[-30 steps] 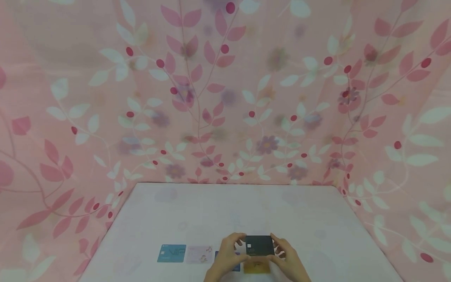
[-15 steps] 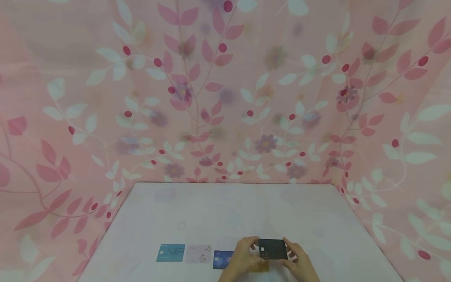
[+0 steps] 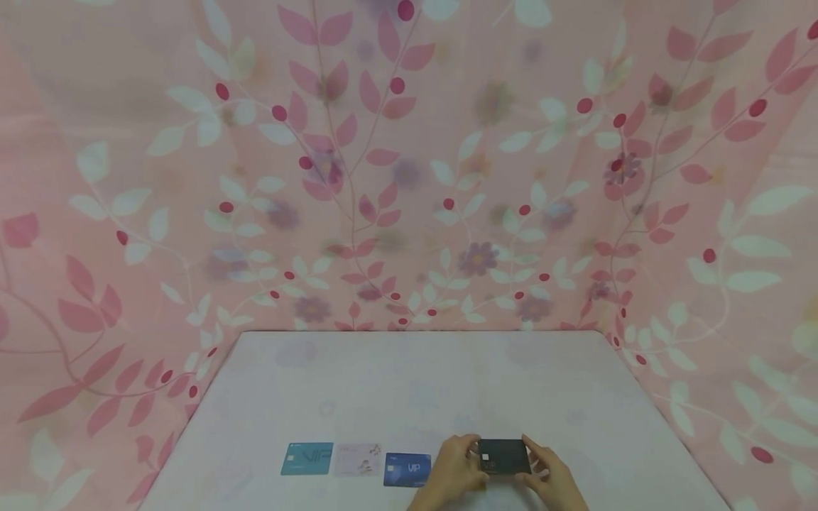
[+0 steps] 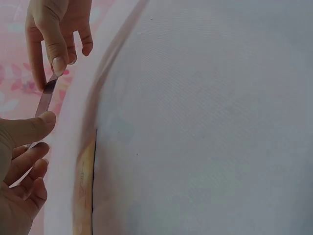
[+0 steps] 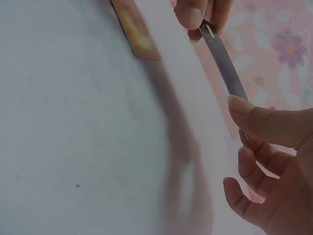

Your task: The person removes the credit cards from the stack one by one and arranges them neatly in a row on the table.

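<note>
A black VIP card [image 3: 505, 456] is held above the white table by both hands. My left hand [image 3: 453, 467] pinches its left edge between thumb and fingers; my right hand [image 3: 551, 474] pinches the right edge. Both wrist views show the card [image 5: 222, 63] nearly edge-on, raised off the surface. A gold card [image 4: 85, 188] lies flat on the table below, mostly hidden behind the left hand in the head view. Left of the hands lies a dark blue VIP card [image 3: 407, 470], its right edge close to the left hand.
Further left on the white table [image 3: 409, 383] lie a pale pink floral card [image 3: 358, 460] and a teal VIP card [image 3: 307, 458], side by side. A pink leaf-patterned cloth [image 3: 409, 177] hangs behind the table and along its sides.
Both hands have moved to the right with the black card, from above the gold card to its right. The dark blue card has come fully into view.
</note>
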Demonstrator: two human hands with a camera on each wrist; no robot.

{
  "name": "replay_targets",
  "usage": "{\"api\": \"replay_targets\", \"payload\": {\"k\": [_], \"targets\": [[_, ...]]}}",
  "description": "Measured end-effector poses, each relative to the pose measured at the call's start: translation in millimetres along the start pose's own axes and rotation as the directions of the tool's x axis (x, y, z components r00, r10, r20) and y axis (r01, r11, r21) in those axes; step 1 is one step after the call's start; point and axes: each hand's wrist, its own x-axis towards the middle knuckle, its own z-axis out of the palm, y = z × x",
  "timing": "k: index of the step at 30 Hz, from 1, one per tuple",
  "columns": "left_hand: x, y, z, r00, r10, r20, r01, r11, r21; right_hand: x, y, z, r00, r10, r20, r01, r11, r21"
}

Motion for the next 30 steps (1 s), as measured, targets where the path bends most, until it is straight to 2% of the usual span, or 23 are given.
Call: {"api": "replay_targets", "payload": {"k": [6, 12, 16, 23, 30], "targets": [[1.5, -4.6, 10.2, 0.998, -0.038, 0.047, 0.035, 0.997, 0.062, 0.6, 13.3, 2.9, 1.000, -0.008, 0.008, 0.008, 1.000, -0.008], [3.0, -7.2, 14.2, 0.999, -0.019, 0.045, 0.015, 0.996, 0.083, 0.2, 21.3, 5.6, 0.999, -0.052, 0.000, 0.052, 0.999, -0.014], [2.8, -9.5, 15.6, 0.998, -0.013, 0.061, 0.010, 0.999, 0.038, 0.2, 22.7, 6.4, 0.999, -0.052, -0.002, 0.052, 0.998, -0.024], [2.2, -14.1, 18.1, 0.994, -0.053, 0.090, 0.059, 0.996, -0.067, 1.6, 21.2, 8.1, 1.000, -0.022, -0.006, 0.022, 0.999, -0.046], [0.6, -17.3, 20.9, 0.993, -0.080, 0.087, 0.088, 0.992, -0.086, 2.6, 19.2, 9.5, 1.000, -0.004, 0.008, 0.004, 0.999, -0.046]]}}
